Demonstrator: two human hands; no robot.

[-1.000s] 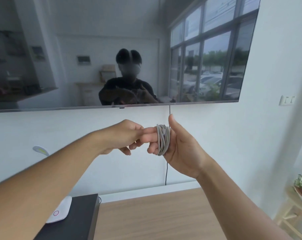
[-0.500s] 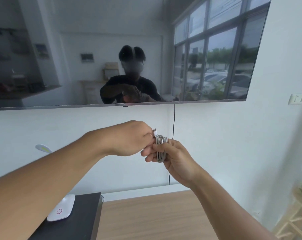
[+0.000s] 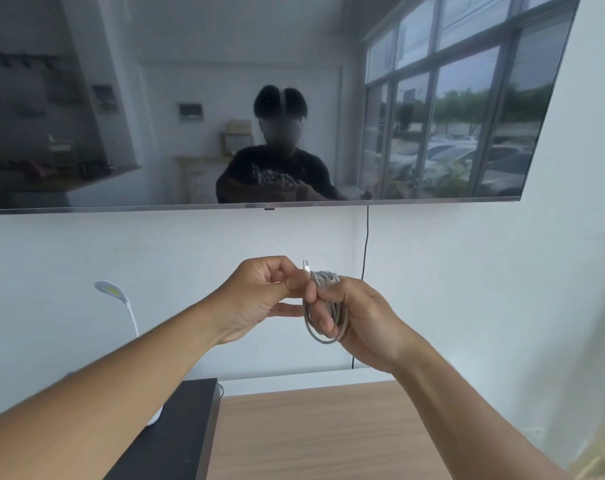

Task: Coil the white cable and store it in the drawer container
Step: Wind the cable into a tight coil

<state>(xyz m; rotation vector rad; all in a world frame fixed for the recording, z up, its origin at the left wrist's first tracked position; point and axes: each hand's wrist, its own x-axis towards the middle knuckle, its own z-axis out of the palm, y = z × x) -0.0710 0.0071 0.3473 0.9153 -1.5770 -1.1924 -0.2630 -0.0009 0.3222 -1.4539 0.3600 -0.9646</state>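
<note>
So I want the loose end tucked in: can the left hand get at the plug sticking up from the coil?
Probably yes: the left hand pinches the white cable right beside the plug, which stands uncovered above the right hand.

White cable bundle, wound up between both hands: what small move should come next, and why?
Probably tuck the loose end in. The coiled white cable is gripped in the right hand, while the left hand pinches the end by the small white connector plug, which sticks up free above the loops. Passing that end through or around the coil should keep it from unwinding; no drawer is in view.
</note>
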